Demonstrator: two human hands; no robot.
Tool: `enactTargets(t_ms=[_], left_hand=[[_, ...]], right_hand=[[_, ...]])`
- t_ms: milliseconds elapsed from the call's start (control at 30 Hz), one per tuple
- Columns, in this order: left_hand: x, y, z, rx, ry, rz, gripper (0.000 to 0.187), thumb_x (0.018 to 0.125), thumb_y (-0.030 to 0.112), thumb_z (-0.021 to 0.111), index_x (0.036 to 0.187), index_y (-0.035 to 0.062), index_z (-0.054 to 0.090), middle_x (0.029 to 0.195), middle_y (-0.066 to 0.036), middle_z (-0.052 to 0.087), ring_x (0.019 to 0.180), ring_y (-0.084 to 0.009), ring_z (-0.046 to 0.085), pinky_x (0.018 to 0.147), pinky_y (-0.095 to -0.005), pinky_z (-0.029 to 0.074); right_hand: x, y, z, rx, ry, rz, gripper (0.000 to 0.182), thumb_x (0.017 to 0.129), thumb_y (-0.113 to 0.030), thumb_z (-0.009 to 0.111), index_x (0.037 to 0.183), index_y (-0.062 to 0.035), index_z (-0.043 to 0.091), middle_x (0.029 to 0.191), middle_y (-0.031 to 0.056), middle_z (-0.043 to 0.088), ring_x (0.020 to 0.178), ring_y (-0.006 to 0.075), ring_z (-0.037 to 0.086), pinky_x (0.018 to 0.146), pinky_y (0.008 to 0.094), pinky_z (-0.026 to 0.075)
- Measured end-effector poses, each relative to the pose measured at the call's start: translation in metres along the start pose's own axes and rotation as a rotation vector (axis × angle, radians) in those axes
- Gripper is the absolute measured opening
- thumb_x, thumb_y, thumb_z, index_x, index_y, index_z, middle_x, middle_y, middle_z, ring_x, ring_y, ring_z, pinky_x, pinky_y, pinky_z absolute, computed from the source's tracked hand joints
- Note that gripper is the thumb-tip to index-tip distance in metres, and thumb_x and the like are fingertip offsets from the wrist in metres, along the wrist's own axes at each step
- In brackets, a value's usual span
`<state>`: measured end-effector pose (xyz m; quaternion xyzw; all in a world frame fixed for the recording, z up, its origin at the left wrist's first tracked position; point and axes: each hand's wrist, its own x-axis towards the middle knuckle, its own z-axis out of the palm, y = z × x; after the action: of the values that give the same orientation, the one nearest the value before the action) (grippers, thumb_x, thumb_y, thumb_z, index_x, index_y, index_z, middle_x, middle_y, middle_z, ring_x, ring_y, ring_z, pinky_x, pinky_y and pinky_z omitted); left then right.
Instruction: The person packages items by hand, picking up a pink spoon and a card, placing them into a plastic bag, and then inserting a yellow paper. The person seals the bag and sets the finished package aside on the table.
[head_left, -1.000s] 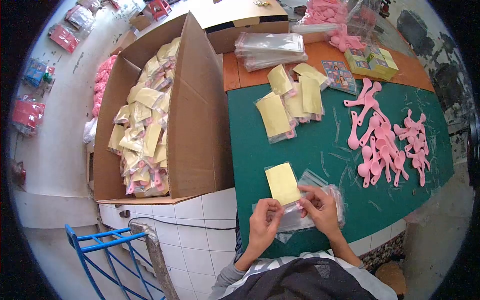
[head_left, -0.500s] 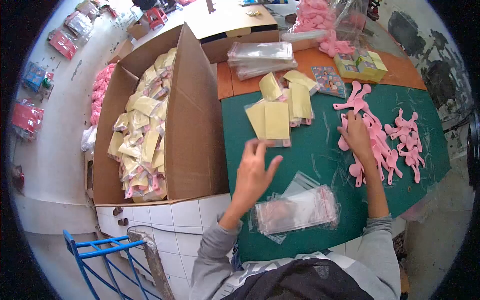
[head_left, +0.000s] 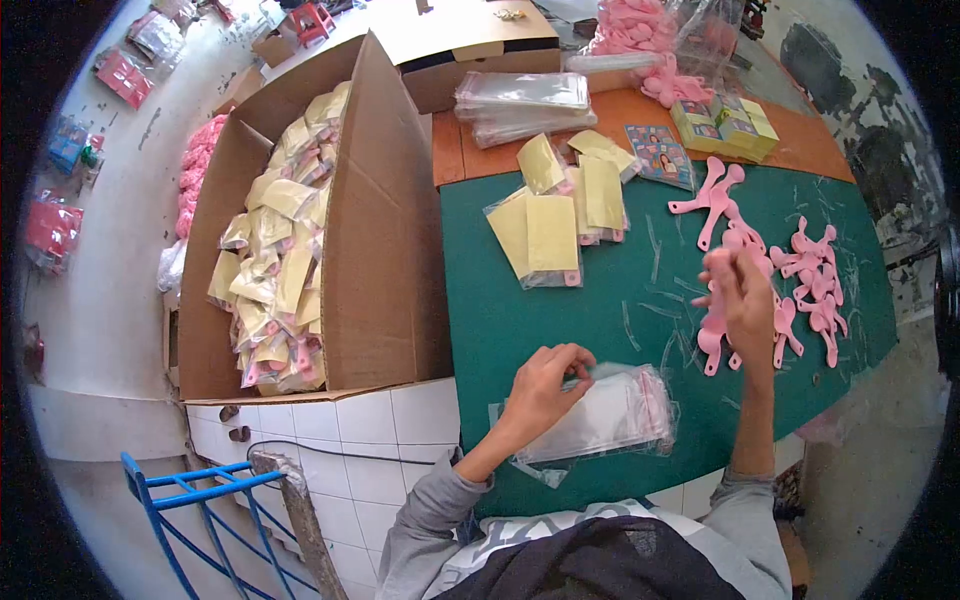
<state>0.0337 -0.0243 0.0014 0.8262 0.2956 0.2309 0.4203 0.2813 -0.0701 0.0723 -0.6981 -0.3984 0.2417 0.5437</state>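
Note:
My right hand (head_left: 748,305) is closed around a pink plastic spoon (head_left: 720,264), raised above the spoon pile. More pink spoons (head_left: 712,345) lie under and around that hand, partly hidden by it. At the near side of the green table, my left hand (head_left: 548,392) is over a stack of clear plastic bags (head_left: 615,410). Its thumb and fingers are pinched together at the upper left edge of a bag. Beyond it lie several filled packets (head_left: 552,235), each with a pale yellow card and a pink spoon handle showing.
A tall cardboard box (head_left: 390,240) full of packets stands left of the green table (head_left: 600,320). At the back are clear bag bundles (head_left: 520,95), a printed card (head_left: 660,155), card stacks (head_left: 735,125) and bagged spoons (head_left: 635,30). A blue metal frame (head_left: 190,490) stands lower left.
My left hand has moved from beside the packets down to the clear bags and closed its fingers. My right hand has lifted a pink spoon from the pile and drawn slightly nearer.

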Motion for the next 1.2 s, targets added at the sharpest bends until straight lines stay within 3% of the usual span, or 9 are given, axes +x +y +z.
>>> enactTargets(t_ms=[100,233,367,500,667,767,1000,1100,1200], left_hand=[[-0.002,0.000,-0.001,-0.243,-0.062,-0.176,0.026,0.078,0.004,0.065,0.102,0.0034,0.055,0.084,-0.010,0.066,0.076,-0.0208,0.065,0.067,-0.0297,0.052],[-0.002,0.006,-0.005,-0.279,-0.101,-0.222,0.019,0.081,0.006,0.064,0.097,0.0010,0.055,0.088,-0.011,0.066,0.079,-0.0201,0.067,0.069,-0.0289,0.053],[-0.005,0.003,-0.011,-0.246,-0.056,-0.131,0.016,0.082,0.005,0.062,0.095,0.0014,0.053,0.089,-0.011,0.066,0.082,-0.0207,0.067,0.069,-0.0293,0.053],[-0.005,0.001,-0.013,-0.170,0.163,0.046,0.016,0.083,0.003,0.061,0.094,0.0002,0.050,0.091,-0.012,0.065,0.083,-0.0221,0.066,0.070,-0.0288,0.053],[-0.012,0.005,-0.022,-0.673,0.091,-0.263,0.016,0.084,0.000,0.061,0.093,-0.0017,0.048,0.089,-0.013,0.066,0.083,-0.0188,0.065,0.071,-0.0273,0.054],[-0.014,0.008,-0.024,-0.767,0.052,-0.335,0.019,0.084,0.003,0.062,0.096,-0.0014,0.048,0.086,-0.013,0.067,0.082,-0.0160,0.065,0.071,-0.0250,0.054],[-0.013,0.017,-0.027,-0.715,0.034,-0.385,0.027,0.082,0.008,0.066,0.103,-0.0021,0.052,0.087,-0.012,0.068,0.083,-0.0135,0.065,0.071,-0.0234,0.053],[-0.010,0.019,-0.025,-0.630,-0.011,-0.391,0.030,0.081,0.004,0.066,0.107,-0.0013,0.053,0.092,-0.011,0.066,0.085,-0.0134,0.064,0.072,-0.0232,0.052],[-0.008,0.019,-0.019,-0.695,-0.028,-0.308,0.030,0.083,0.011,0.066,0.107,-0.0022,0.053,0.090,-0.010,0.067,0.085,-0.0115,0.064,0.074,-0.0245,0.052]], right_hand=[[-0.033,-0.017,0.009,-0.240,-0.159,-0.360,0.017,0.086,-0.011,0.057,0.098,0.0002,0.061,0.086,0.0053,0.062,0.074,0.0130,0.058,0.065,0.0263,0.049],[-0.058,-0.017,0.030,0.055,-0.236,-0.067,0.015,0.080,-0.001,0.062,0.096,0.0003,0.062,0.084,0.0075,0.063,0.074,0.0126,0.061,0.068,0.0240,0.049],[-0.061,0.002,0.040,-0.392,-0.106,-0.308,0.015,0.081,-0.005,0.063,0.095,-0.0020,0.061,0.077,0.0066,0.065,0.069,0.0111,0.062,0.062,0.0241,0.048],[-0.064,0.003,0.034,-0.360,-0.103,-0.158,0.013,0.080,-0.006,0.064,0.092,-0.0019,0.061,0.077,0.0072,0.064,0.067,0.0122,0.062,0.062,0.0250,0.048],[-0.062,-0.003,0.031,-0.343,-0.044,-0.193,0.014,0.081,-0.007,0.064,0.093,-0.0014,0.058,0.074,0.0065,0.062,0.067,0.0131,0.061,0.062,0.0256,0.048],[-0.060,-0.005,0.029,0.022,0.129,-0.134,0.016,0.083,-0.007,0.063,0.097,-0.0002,0.057,0.079,0.0056,0.062,0.071,0.0103,0.060,0.065,0.0226,0.048],[-0.066,-0.020,0.031,0.086,-0.038,-0.117,0.020,0.082,-0.004,0.064,0.100,0.0011,0.055,0.083,0.0061,0.061,0.075,0.0094,0.060,0.068,0.0217,0.049],[-0.066,-0.018,0.034,0.082,-0.089,-0.113,0.022,0.081,-0.003,0.065,0.099,0.0010,0.053,0.083,0.0069,0.062,0.075,0.0104,0.061,0.068,0.0226,0.049],[-0.066,-0.021,0.040,0.047,-0.182,-0.124,0.022,0.079,-0.003,0.066,0.096,0.0004,0.052,0.081,0.0078,0.063,0.074,0.0115,0.063,0.067,0.0239,0.051]])
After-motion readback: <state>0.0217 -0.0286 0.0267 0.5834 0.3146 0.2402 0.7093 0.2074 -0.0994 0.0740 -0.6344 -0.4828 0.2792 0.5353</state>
